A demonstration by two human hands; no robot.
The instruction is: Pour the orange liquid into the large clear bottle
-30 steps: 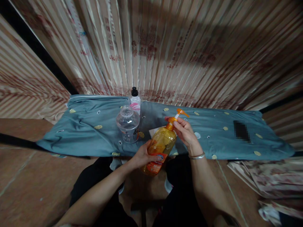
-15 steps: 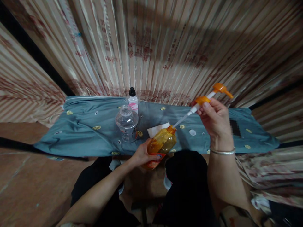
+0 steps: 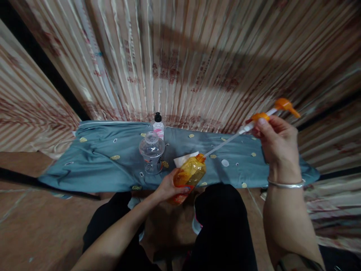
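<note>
My left hand [image 3: 168, 187] is wrapped round a tilted amber see-through bottle [image 3: 192, 170] with an orange neck and a red label. The bottle leans to the right above the near edge of the cloth. In a pinch, my right hand [image 3: 278, 139] holds an orange and white pump head [image 3: 261, 116] by its orange collar. Its thin clear tube slants down to the left, and the tube's lower end is at the bottle's mouth; I cannot tell whether the tip is still inside.
A clear empty jar [image 3: 152, 154] stands left of the bottle, with a white bottle with a black cap [image 3: 158, 128] behind it. White folded paper [image 3: 184, 158] and a small white disc [image 3: 225, 163] lie on the blue-green cloth [image 3: 96, 158]. A striped curtain [image 3: 175, 67] hangs behind.
My right hand has moved to the right, drawing the pump head and its tube farther out of the amber bottle. The left hand keeps its grip, and the view has shifted slightly.
</note>
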